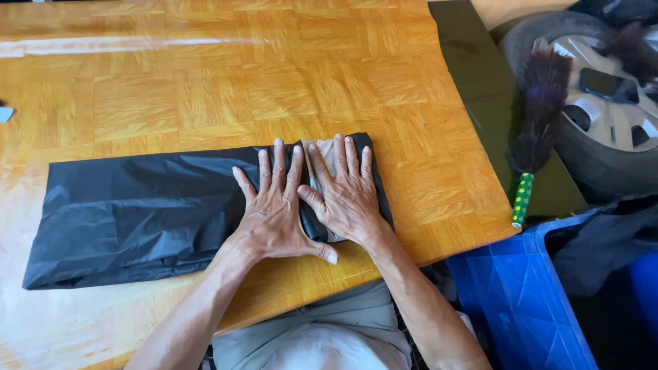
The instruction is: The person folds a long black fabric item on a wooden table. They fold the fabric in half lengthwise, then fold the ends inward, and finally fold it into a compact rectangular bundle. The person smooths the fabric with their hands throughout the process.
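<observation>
Nearest, at six o'clock, the person's lap in grey cloth meets the table (pixel 205 75) edge. Just beyond, both hands lie flat and spread, palms down, side by side with thumbs touching: the left hand (pixel 273 209) on the black plastic bag (pixel 130 212), the right hand (pixel 345 195) on the bag's right end, over a beige patch showing there. The bag stretches toward nine o'clock. At three o'clock sits a blue crate (pixel 514 294); farther, a feather duster (pixel 538 130) leans by a car wheel (pixel 603 103).
</observation>
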